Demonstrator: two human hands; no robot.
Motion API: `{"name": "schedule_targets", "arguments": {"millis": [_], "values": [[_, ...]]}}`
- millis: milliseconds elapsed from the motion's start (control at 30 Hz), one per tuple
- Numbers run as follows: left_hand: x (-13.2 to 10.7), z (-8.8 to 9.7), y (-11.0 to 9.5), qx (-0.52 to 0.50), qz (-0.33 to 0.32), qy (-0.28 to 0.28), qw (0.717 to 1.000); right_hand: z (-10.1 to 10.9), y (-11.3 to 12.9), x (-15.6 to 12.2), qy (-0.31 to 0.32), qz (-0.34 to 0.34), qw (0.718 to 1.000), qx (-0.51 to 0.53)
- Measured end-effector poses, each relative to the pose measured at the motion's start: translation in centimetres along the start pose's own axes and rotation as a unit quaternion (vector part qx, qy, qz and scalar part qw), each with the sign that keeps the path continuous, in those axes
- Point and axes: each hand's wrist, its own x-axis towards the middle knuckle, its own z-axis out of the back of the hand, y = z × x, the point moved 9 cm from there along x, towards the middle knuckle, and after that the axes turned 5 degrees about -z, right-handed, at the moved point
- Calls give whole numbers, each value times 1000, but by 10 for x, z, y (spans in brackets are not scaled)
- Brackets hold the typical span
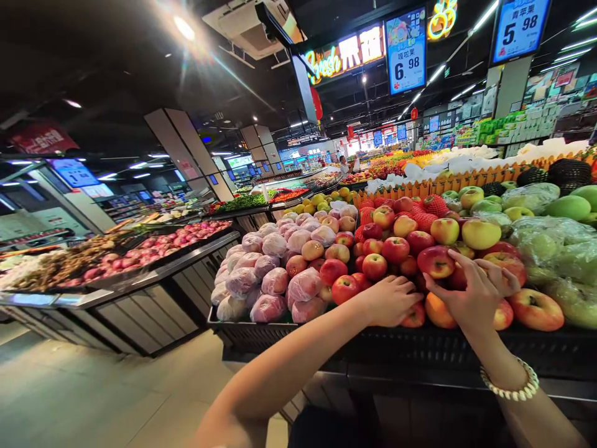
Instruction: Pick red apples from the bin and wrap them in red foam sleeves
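At the front edge of the stand [261, 336] the left hand [389, 300] lies over the apples [395, 249], fingers together; I cannot tell if they grip. Just beside it, the right hand [472, 292] spreads its fingers across the pile. No apple looks lifted yet. Farther back sit green apples [480, 233].

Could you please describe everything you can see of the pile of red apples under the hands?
The red apples are heaped loose on a black bin, round, glossy, red streaked with yellow. Net-wrapped fruit borders them on the left, yellow-green apples behind right. The left hand lies palm down on the front row; the right hand spreads its fingers over apples beside it.
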Motion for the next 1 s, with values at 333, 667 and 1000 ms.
{"name": "schedule_targets", "arguments": {"millis": [333,667,1000], "values": [[17,11,-22,70,-66,63,993,-2,-3,-4,2,-14,1000,8],[-4,31,27,-88,-21,28,995,3,1,-2,-12,-9,1000,6],[10,21,18,-142,-35,88,985,1,-1,-4,-3,-18,1000,16]]}}
